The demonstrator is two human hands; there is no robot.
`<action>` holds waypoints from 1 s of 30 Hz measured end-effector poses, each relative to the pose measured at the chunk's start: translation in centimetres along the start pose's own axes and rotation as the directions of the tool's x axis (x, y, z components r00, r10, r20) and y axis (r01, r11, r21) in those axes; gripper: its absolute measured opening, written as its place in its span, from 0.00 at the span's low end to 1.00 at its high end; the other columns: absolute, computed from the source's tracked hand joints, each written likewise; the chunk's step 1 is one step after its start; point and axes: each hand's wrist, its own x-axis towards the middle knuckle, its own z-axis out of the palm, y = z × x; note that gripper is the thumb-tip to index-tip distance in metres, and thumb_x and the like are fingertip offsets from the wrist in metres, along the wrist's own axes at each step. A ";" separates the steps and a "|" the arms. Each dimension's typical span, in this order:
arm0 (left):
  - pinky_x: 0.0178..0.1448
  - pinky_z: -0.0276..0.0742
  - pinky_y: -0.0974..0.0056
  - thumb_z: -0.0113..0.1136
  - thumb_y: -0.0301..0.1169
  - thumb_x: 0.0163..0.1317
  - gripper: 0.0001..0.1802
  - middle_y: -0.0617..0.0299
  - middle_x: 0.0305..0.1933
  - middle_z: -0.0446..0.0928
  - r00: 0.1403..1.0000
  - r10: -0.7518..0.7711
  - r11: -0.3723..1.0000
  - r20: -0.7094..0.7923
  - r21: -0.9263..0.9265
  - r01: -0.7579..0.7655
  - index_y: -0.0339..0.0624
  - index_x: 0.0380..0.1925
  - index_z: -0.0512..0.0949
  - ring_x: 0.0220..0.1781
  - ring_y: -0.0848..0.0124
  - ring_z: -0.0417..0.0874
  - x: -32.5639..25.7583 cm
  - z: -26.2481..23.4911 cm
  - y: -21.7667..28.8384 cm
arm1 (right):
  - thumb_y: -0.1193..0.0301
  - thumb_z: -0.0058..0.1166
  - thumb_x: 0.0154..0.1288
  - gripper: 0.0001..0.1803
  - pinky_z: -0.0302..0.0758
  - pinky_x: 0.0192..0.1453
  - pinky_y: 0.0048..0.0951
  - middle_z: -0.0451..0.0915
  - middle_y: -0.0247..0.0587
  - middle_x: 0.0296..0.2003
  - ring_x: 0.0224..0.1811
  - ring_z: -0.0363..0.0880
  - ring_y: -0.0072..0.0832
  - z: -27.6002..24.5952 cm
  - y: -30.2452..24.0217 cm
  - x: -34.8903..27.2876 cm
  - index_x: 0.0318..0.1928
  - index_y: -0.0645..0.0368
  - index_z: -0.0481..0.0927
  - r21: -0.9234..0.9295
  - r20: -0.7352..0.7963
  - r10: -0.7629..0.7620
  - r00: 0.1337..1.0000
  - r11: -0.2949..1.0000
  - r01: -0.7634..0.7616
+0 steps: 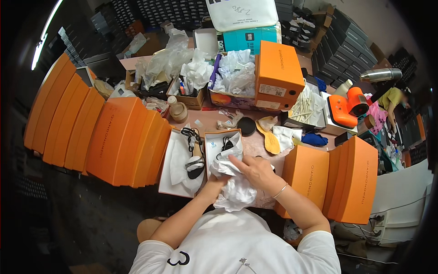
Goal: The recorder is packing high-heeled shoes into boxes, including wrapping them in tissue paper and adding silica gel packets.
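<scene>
White tissue paper (236, 194) is bunched up in front of me, over the near part of an open shoebox half (239, 135). My left hand (216, 183) grips it from the left, with its fingertips hidden under the folds. From the right, my right hand (259, 171) closes on the same paper, index finger stretched over its top. Black straps (226, 144) show beside the paper in that box half; the rest of that item is covered. To the left, a black strappy sandal (196, 165) lies on white paper in the other box half (171, 183).
Rows of orange shoeboxes (114, 141) stand at left, and more orange boxes (306, 176) at right. Behind are a yellow insole (271, 140), a black round lid (247, 126), a jar (178, 112), a tissue-filled carton (235, 98) and an orange heat-gun-like tool (346, 109).
</scene>
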 end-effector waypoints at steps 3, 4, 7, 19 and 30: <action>0.56 0.78 0.61 0.57 0.35 0.63 0.24 0.55 0.52 0.76 0.938 -0.242 0.887 0.249 -0.336 0.318 0.35 0.57 0.68 0.52 0.65 0.79 4.2 -5.6 -1.8 | 0.72 0.57 0.51 0.36 0.73 0.29 0.28 0.69 0.36 0.33 0.30 0.75 0.27 -0.1 -1.1 -1.4 0.64 0.44 0.68 0.023 0.083 -0.153 0.985 0.988 0.151; 0.55 0.79 0.61 0.56 0.35 0.64 0.23 0.55 0.51 0.77 0.926 -0.210 0.841 0.313 -0.426 0.335 0.35 0.55 0.70 0.51 0.65 0.80 1.2 -2.9 1.7 | 0.72 0.56 0.51 0.36 0.72 0.29 0.28 0.68 0.36 0.33 0.29 0.75 0.27 -0.1 -1.1 -1.8 0.64 0.44 0.69 -0.009 0.112 -0.131 0.985 0.991 0.133; 0.53 0.80 0.62 0.56 0.34 0.63 0.21 0.56 0.49 0.78 0.921 -0.194 0.876 0.338 -0.364 0.318 0.36 0.54 0.71 0.48 0.67 0.82 -0.7 -2.9 1.8 | 0.72 0.58 0.50 0.32 0.73 0.35 0.28 0.71 0.36 0.37 0.35 0.76 0.29 0.0 -2.9 -2.0 0.60 0.45 0.74 -0.053 0.203 -0.070 0.977 0.995 0.082; 0.59 0.72 0.66 0.59 0.19 0.58 0.25 0.59 0.53 0.78 0.933 0.153 0.849 0.325 0.441 -0.292 0.39 0.59 0.72 0.53 0.74 0.78 0.0 -3.5 1.0 | 0.73 0.62 0.56 0.25 0.74 0.50 0.30 0.82 0.48 0.44 0.43 0.81 0.34 1.1 -0.8 -1.6 0.56 0.61 0.75 0.757 0.472 0.106 0.875 0.460 -0.464; 0.58 0.75 0.65 0.60 0.28 0.61 0.28 0.61 0.52 0.75 0.914 -0.138 0.975 0.381 -0.110 0.193 0.40 0.61 0.66 0.54 0.72 0.78 -2.0 -4.5 1.3 | 0.68 0.58 0.57 0.38 0.77 0.48 0.35 0.73 0.47 0.51 0.49 0.77 0.43 2.0 -3.2 -2.7 0.68 0.58 0.60 0.186 0.242 -0.048 0.969 0.983 0.003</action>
